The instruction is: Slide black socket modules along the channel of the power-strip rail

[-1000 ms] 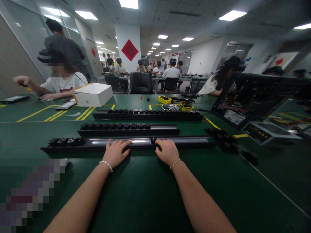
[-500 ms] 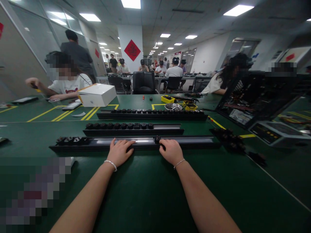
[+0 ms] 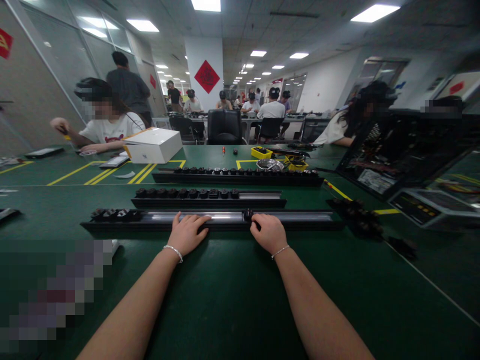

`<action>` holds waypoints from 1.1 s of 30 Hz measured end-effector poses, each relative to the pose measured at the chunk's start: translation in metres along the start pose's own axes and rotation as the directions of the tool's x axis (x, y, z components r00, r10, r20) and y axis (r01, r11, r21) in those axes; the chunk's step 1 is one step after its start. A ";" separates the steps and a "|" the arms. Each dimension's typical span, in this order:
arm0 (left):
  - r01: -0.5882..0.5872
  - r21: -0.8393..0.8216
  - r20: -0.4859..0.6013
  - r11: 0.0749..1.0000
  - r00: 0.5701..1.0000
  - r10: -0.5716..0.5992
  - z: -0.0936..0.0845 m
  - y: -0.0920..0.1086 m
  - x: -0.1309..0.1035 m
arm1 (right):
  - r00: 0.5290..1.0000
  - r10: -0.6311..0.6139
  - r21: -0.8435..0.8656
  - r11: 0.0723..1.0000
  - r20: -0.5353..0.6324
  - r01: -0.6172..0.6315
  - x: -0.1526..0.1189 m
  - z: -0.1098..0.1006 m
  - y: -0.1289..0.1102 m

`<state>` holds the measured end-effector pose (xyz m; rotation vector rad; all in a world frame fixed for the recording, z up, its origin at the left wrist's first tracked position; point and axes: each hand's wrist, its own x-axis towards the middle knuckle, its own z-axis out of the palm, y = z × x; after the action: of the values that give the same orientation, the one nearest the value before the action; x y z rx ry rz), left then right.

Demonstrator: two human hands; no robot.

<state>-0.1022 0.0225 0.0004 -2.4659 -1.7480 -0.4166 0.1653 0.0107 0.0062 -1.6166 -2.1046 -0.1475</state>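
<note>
On the green table (image 3: 232,295), just ahead of the person at twelve o'clock, the nearest black rail (image 3: 300,218) is lying crosswise, long and narrow, with a shiny silver channel running along its middle. Four black plugs (image 3: 112,214) are sitting packed together at its nine o'clock end, and one single black plug (image 3: 247,215) is standing near its middle. The left hand (image 3: 187,233) is resting flat with fingers spread on the channel, gripping nothing. The right hand (image 3: 268,232) is lying curled on the rail's near edge, its fingertips touching the single plug; whether it is pinching the plug I cannot tell.

Three rails are lying parallel: beyond the nearest, a shorter middle rail (image 3: 258,200) is carrying about ten plugs, and the far rail (image 3: 238,176) is filled end to end. A heap of loose plugs (image 3: 356,215) is lying at two o'clock. A white box (image 3: 153,145) is sitting at eleven o'clock.
</note>
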 end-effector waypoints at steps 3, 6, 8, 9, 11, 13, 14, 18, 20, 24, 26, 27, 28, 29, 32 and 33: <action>0.001 0.003 0.000 1.000 1.000 -0.001 -0.001 0.001 0.000 | 0.999 0.014 0.046 0.999 -0.048 -0.012 0.000 0.003 0.000; 0.011 -0.003 -0.001 1.000 1.000 -0.011 -0.001 0.001 0.001 | 0.986 0.107 0.112 0.989 -0.124 -0.093 0.001 0.008 -0.005; 0.016 -0.007 -0.005 1.000 1.000 -0.016 0.000 0.001 0.001 | 0.968 0.184 0.146 0.976 -0.169 -0.160 0.002 0.013 -0.009; 0.018 -0.010 -0.008 1.000 1.000 -0.018 0.000 0.001 0.001 | 0.959 0.214 0.158 0.970 -0.183 -0.186 0.003 0.015 -0.011; 0.019 -0.013 -0.012 1.000 1.000 -0.019 0.000 0.001 0.001 | 0.947 0.259 0.173 0.958 -0.189 -0.228 0.005 0.020 -0.015; 0.017 -0.014 -0.012 1.000 1.000 -0.017 0.000 0.002 0.001 | 0.938 0.293 0.182 0.948 -0.185 -0.260 0.007 0.023 -0.018; 0.017 -0.014 -0.012 1.000 1.000 -0.017 0.000 0.002 0.001 | 0.935 0.303 0.186 0.945 -0.185 -0.269 0.008 0.024 -0.019; 0.015 -0.010 -0.013 1.000 1.000 -0.015 -0.001 0.003 0.001 | 0.924 0.323 0.204 0.937 -0.206 -0.282 0.009 0.025 -0.020; 0.013 -0.010 -0.014 1.000 1.000 -0.013 -0.001 0.002 0.001 | 0.919 0.330 0.211 0.935 -0.214 -0.286 0.008 0.025 -0.019; 0.012 -0.009 -0.012 1.000 1.000 -0.012 -0.002 0.002 0.001 | 0.918 0.333 0.212 0.934 -0.216 -0.288 0.008 0.025 -0.019; 0.011 -0.008 -0.010 1.000 1.000 -0.011 -0.002 0.002 0.001 | 0.918 0.334 0.210 0.934 -0.216 -0.290 0.008 0.025 -0.020; 0.010 -0.008 -0.008 1.000 1.000 -0.010 -0.003 0.003 0.001 | 0.917 0.334 0.209 0.934 -0.217 -0.291 0.008 0.024 -0.020; 0.011 -0.008 -0.007 1.000 1.000 -0.011 -0.003 0.003 0.001 | 0.917 0.334 0.206 0.934 -0.217 -0.292 0.007 0.024 -0.020; 0.012 -0.008 -0.007 1.000 1.000 -0.012 -0.003 0.003 0.001 | 0.917 0.333 0.202 0.935 -0.219 -0.291 0.007 0.024 -0.020; 0.013 -0.010 -0.010 1.000 1.000 -0.013 -0.002 0.003 0.001 | 0.917 0.329 0.193 0.938 -0.225 -0.289 0.007 0.025 -0.020; 0.014 -0.011 -0.013 1.000 1.000 -0.014 -0.002 0.003 0.001 | 0.917 0.328 0.192 0.938 -0.227 -0.288 0.007 0.026 -0.020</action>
<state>-0.0991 0.0215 0.0029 -2.4544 -1.7639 -0.4433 0.1376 0.0207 -0.0091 -1.7106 -1.6053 -0.0798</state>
